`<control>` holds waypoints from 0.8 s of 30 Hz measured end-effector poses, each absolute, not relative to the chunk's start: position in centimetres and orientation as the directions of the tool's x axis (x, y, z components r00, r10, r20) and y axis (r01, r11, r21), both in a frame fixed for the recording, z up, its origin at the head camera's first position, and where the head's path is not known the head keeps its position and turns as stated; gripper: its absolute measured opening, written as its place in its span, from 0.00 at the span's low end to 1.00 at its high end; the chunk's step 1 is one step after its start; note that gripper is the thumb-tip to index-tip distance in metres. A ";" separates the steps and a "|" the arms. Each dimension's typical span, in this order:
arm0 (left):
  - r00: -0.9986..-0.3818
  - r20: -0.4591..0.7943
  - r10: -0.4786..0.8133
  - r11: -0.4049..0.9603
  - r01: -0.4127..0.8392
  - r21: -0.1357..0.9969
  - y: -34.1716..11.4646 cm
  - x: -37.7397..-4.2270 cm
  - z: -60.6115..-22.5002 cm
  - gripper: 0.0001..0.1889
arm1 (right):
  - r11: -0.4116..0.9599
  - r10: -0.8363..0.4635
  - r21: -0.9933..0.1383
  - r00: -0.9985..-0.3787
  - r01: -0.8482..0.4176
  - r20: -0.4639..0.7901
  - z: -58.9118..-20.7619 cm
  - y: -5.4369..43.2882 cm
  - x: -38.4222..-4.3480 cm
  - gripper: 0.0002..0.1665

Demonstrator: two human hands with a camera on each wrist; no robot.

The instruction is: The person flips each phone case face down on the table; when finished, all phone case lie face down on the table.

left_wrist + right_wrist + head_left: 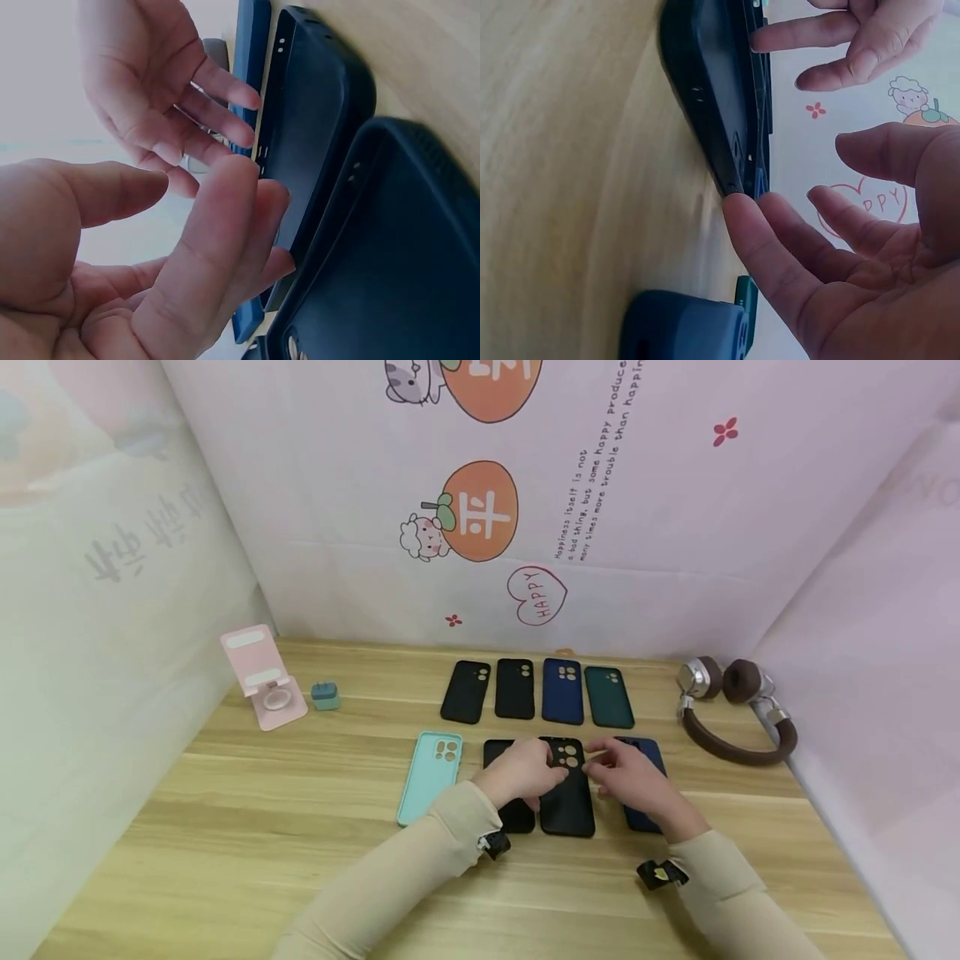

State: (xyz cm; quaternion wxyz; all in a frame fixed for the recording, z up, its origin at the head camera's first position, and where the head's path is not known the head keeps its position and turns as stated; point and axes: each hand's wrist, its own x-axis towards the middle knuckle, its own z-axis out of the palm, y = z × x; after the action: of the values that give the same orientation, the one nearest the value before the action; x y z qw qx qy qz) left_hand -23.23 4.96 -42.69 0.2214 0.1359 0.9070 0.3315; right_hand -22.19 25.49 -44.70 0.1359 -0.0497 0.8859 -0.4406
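A black phone case (pixel 566 806) lies on the wooden table between my two hands, its camera cutouts toward the wall. My left hand (pixel 522 770) hovers over this case's left edge and partly hides another black phone case (pixel 517 818). Close to the middle case's upper right edge is my right hand (pixel 628 774), which partly covers a navy phone case (pixel 639 820). In the right wrist view, the right fingertips (pixel 742 206) are at the case's edge; contact is unclear. Both hands have relaxed, spread fingers and hold nothing. A mint phone case (pixel 431 777) lies further left.
Behind is a row of phone cases: black (pixel 465 692), black (pixel 514 689), navy (pixel 562 697) and green (pixel 609 700). Brown headphones (pixel 738 754) lie right. A pink stand (pixel 255 660) and small blue charger (pixel 325 696) stand left. Printed cloth walls (pixel 337 585) enclose the table.
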 end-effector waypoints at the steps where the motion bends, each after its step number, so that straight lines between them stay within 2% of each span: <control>1: -0.866 -0.314 0.388 0.744 0.094 0.661 5.1 -23.2 -42.8 0.22 | 0.606 -0.206 -0.794 -0.957 0.040 -0.205 -44.8 25.4 -22.2 0.26; 15: -0.889 -0.314 0.333 0.735 0.036 0.677 6.0 -23.8 -43.7 0.27 | 0.606 -0.154 -0.789 -0.959 0.098 -0.238 -45.4 25.0 -22.4 0.31; 24: -0.887 -0.277 0.370 0.682 0.057 0.729 6.2 -24.1 -44.3 0.27 | 0.615 -0.122 -0.782 -0.966 0.107 -0.229 -45.3 25.2 -22.6 0.34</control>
State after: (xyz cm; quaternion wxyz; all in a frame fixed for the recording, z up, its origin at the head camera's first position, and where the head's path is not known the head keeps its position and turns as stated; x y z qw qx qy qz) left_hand -24.08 6.20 -44.35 0.2057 0.1196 0.8938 0.3801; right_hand -22.65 25.21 -45.25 0.1307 -0.0042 0.8889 -0.4390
